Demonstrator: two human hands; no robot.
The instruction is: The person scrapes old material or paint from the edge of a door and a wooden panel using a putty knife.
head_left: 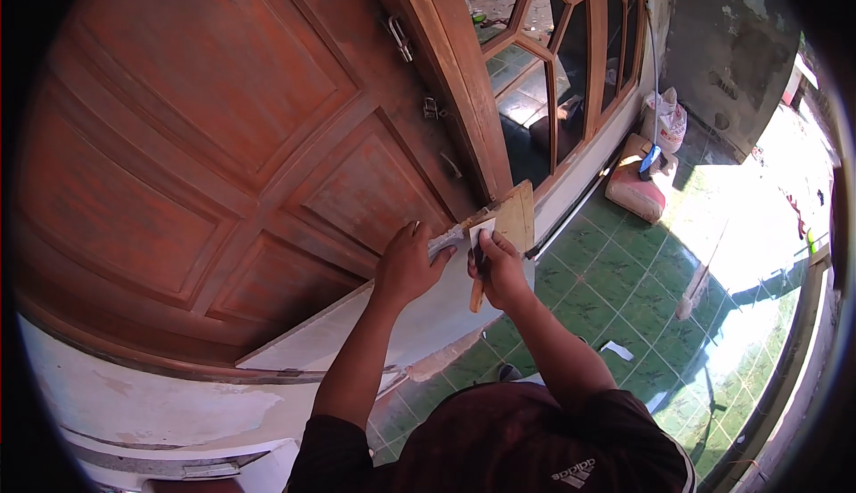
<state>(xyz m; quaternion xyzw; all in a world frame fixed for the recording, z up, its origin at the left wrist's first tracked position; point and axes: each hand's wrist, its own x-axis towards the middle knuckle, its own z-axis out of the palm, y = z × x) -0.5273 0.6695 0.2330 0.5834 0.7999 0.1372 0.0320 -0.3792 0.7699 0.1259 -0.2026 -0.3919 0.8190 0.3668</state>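
My right hand (pixel 502 270) is closed round a putty knife (pixel 477 295) with a wooden handle. Its pale, flat blade points up, away from me. Close by on the left, my left hand (pixel 410 263) has thumb and fingers on either side of a flat grey piece (pixel 444 242), whose kind I cannot tell. Both hands are over the upper edge of a long whitish board (pixel 428 319) that slants along the foot of the brown panelled door (pixel 357 190). A bare wooden end piece (pixel 515 218) shows just beyond the knife.
A window with a wooden lattice frame (pixel 584 150) stands beside the door. On the green tiled floor (pixel 615 275) are a reddish sack (pixel 637 192), a white bag (pixel 667 123) and a white scrap (pixel 617 350). A grey wall panel (pixel 727 65) rises behind.
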